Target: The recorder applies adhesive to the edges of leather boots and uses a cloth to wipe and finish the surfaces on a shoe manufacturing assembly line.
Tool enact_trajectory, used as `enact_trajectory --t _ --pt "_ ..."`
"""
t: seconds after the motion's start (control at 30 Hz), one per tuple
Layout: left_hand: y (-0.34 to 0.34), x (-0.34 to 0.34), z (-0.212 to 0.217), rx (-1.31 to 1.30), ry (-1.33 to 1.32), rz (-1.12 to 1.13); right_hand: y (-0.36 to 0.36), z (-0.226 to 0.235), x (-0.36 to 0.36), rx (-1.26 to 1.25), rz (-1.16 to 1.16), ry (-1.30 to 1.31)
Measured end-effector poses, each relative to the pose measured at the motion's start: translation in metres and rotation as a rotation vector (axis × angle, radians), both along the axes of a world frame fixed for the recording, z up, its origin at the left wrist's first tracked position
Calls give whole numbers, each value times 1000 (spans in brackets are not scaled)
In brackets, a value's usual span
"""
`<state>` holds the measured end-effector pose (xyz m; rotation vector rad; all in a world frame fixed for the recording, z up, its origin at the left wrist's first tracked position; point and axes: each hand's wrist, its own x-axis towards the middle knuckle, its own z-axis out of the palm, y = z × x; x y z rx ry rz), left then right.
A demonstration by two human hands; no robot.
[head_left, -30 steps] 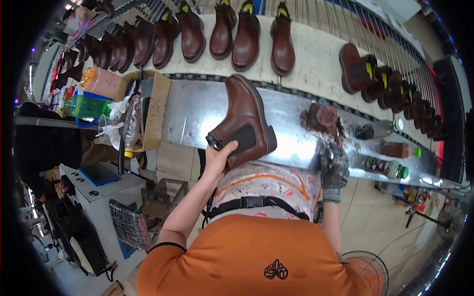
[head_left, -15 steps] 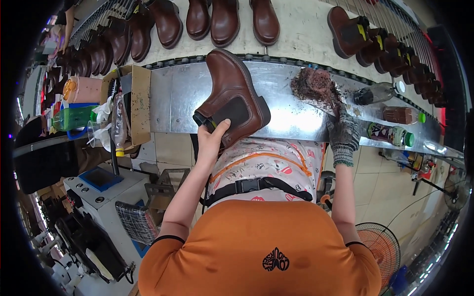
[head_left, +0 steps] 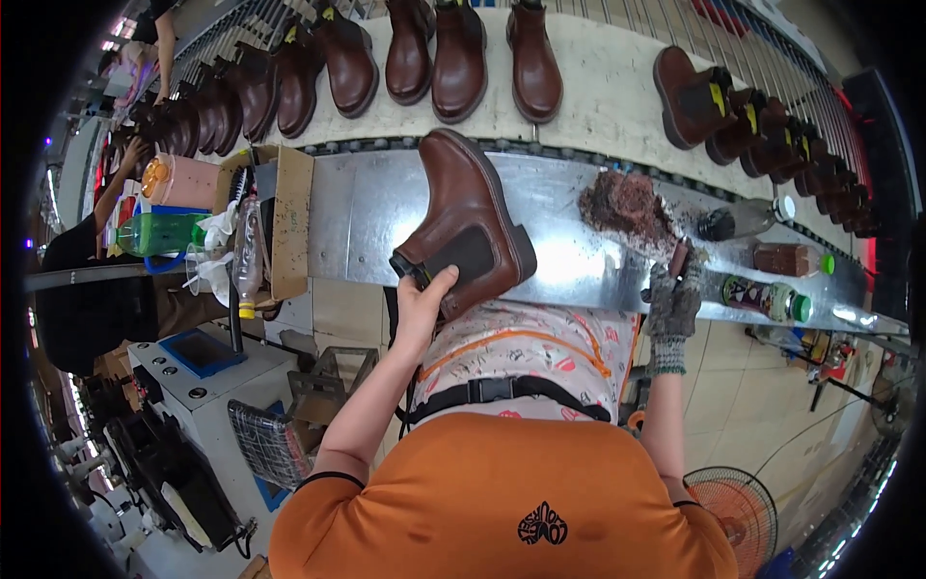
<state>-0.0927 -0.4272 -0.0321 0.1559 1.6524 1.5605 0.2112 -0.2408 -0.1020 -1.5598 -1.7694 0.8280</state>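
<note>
At nine o'clock on the steel bench (head_left: 367, 207), a cardboard box (head_left: 289, 217) and bottles (head_left: 178, 232) stand untouched. Centre: the bare left hand (head_left: 422, 307) is closed around the top opening of a brown ankle boot (head_left: 470, 227), which lies tilted on the bench. At three o'clock the gloved right hand (head_left: 672, 299) grips a dark brush (head_left: 679, 259) beside a brown fibre pad (head_left: 625, 203). Judgement: boot positioned, brushing not begun; finished boots (head_left: 458, 58) line the conveyor at twelve.
</note>
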Motion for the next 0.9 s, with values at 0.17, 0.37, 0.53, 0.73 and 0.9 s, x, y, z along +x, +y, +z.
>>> enact_trajectory --t 0.17,0.37,0.53,0.73,0.9 --pt "-6 -2 -5 -13 -28 -3 -13 20 -29 -1 136 -274" --pt "-1 -9 -3 -17 -253 48 -38 27 -31 -224 276 -65" --pt "24 -36 10 -15 -33 -137 -30 5 -34 -245 66 391" --pt "149 -48 69 267 369 -367 -16 -26 -37 25 -51 -41" --pt "284 -44 55 227 342 -438 -18 -17 -39 -147 -2 34"
